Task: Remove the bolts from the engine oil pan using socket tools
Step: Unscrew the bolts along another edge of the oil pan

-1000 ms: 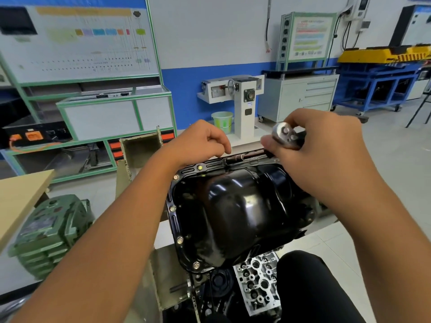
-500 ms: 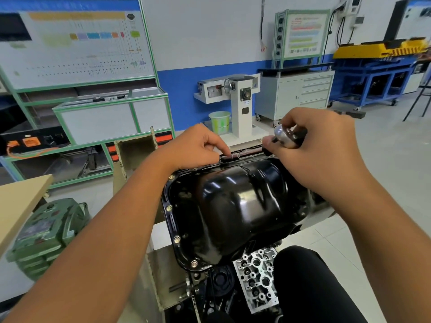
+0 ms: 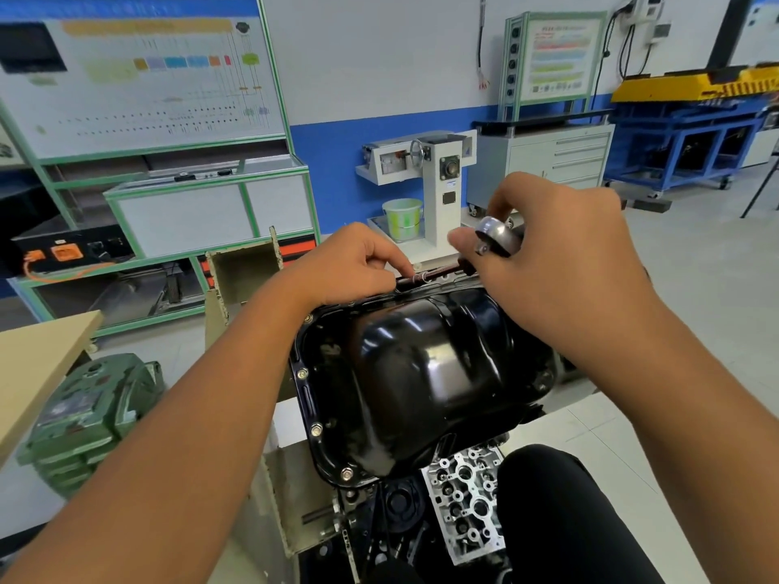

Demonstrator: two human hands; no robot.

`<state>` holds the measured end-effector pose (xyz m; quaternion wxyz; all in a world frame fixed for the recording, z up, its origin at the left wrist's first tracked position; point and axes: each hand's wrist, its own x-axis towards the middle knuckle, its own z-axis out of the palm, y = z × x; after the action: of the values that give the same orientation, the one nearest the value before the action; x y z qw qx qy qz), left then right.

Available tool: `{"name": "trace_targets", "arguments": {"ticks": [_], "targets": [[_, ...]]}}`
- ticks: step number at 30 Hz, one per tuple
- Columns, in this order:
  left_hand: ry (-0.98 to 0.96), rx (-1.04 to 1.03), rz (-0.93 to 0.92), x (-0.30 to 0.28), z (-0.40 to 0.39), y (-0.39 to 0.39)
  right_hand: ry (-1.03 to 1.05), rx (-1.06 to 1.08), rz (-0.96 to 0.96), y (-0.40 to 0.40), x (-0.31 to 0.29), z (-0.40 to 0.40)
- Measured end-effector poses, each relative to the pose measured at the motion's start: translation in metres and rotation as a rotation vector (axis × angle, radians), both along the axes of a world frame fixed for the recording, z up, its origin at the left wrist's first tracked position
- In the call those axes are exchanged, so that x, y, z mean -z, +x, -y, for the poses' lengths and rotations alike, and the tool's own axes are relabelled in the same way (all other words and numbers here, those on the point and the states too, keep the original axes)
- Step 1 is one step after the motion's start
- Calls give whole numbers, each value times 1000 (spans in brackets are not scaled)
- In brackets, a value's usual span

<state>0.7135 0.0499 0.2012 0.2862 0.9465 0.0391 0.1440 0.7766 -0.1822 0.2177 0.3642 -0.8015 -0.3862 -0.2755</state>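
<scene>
A glossy black oil pan (image 3: pixel 425 373) sits bolted on an upturned engine, with silver bolts (image 3: pixel 316 429) along its left flange. My right hand (image 3: pixel 560 263) grips the chrome head of a ratchet (image 3: pixel 493 238) above the pan's far edge. A dark extension bar (image 3: pixel 434 275) runs left from the ratchet along the far flange. My left hand (image 3: pixel 350 267) pinches the far end of that bar with curled fingers. The socket and the bolt under it are hidden by my left fingers.
A grey cylinder head (image 3: pixel 468 499) lies below the pan beside my dark trouser leg (image 3: pixel 560 516). A green motor (image 3: pixel 84 419) and a wooden tabletop (image 3: pixel 38 360) are at the left. A cardboard box (image 3: pixel 244 280) stands behind the engine. Cabinets and a white stand (image 3: pixel 438 191) line the far wall.
My right hand has swung the ratchet head up and to the right. My left hand stays on the extension bar at the far flange.
</scene>
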Motion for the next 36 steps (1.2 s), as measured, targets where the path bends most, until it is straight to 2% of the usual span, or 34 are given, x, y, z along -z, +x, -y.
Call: {"name": "trace_targets", "arguments": {"ticks": [3,7,9,12,14,17,21,25,30,33,36], "targets": [[11,37,-42,1,-3,1,21,-102,25,1,1,2],[14,91,-46,1,-6,1,91,-245,-49,3,-8,7],[31,90,-44,1,-6,2,72,-224,-29,3,-8,5],[57,80,-53,1,-5,3,30,-70,22,4,-5,2],[68,70,-60,1,-7,3,32,-75,11,7,-4,3],[73,36,-72,1,-8,3,136,-145,-85,15,-5,10],[72,38,-98,1,-7,2,293,-124,-121,22,-6,17],[74,37,-116,1,-11,3,388,-195,-298,32,-5,20],[129,24,-62,5,-15,6,598,-413,-789,43,-4,19],[170,16,-33,6,-15,7,656,-451,-880,48,-6,18],[236,65,-126,-2,-12,5,698,-466,-944,52,-10,17]]}}
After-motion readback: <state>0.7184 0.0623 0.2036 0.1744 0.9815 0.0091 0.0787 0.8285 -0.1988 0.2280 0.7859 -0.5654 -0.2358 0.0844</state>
